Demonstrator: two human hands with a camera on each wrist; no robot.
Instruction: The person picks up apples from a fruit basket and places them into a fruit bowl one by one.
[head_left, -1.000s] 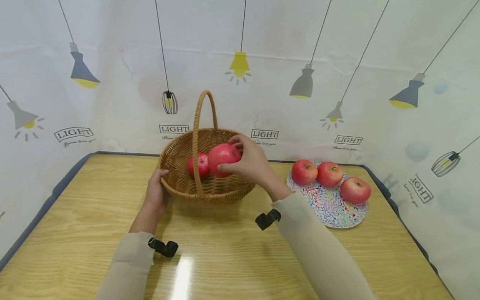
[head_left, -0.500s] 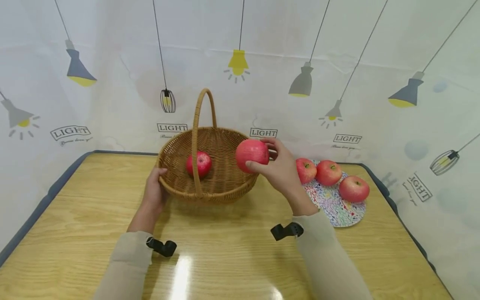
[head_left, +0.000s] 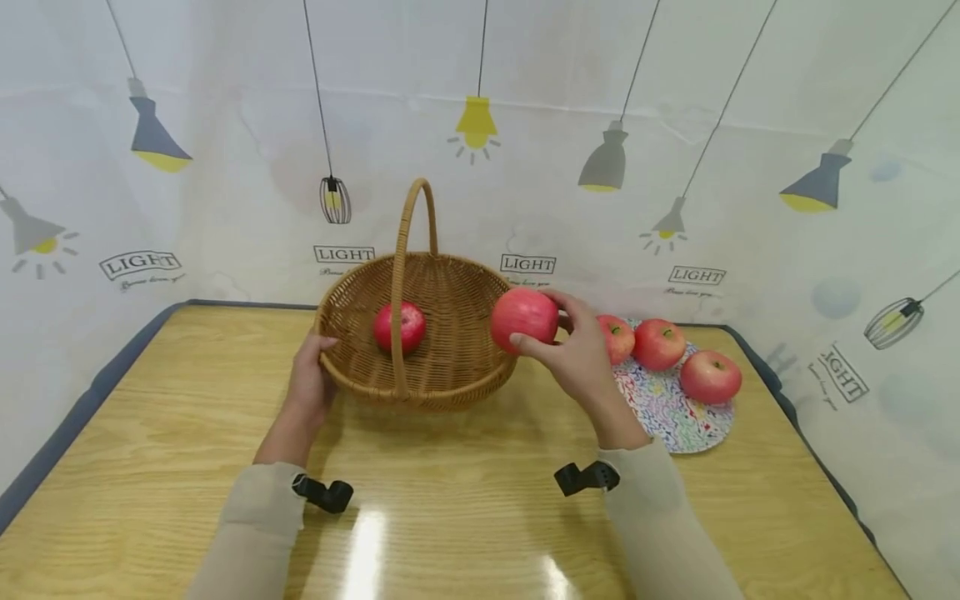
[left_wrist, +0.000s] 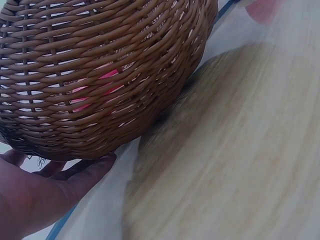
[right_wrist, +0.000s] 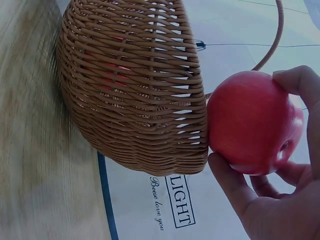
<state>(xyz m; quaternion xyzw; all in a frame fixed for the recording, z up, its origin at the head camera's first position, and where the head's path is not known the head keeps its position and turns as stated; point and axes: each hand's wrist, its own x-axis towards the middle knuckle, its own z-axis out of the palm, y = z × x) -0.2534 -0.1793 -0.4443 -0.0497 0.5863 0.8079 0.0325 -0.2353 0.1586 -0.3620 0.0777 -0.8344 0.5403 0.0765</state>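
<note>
A brown wicker basket (head_left: 465, 367) with a tall arched handle stands on the table, one red apple (head_left: 411, 327) lying inside it. My left hand (head_left: 309, 379) grips the basket's left rim, thumb over the edge; in the left wrist view its fingers (left_wrist: 75, 180) lie against the weave. Beside the right rim, my right hand (head_left: 581, 358) holds a second red apple (head_left: 525, 321) between thumb and fingers. The right wrist view has this apple (right_wrist: 252, 122) right at the basket's edge; whether they touch I cannot tell.
On the right, a round plate (head_left: 660, 408) with a colourful squiggle pattern bears three red apples (head_left: 710, 377). A pale wall covering (head_left: 247, 192) printed with lamps rises behind the wooden table (head_left: 450, 508).
The right hand has lifted the apple out of the basket's middle and carried it right, past the right rim. The left hand keeps its grip; the basket's handle has shifted very slightly.
</note>
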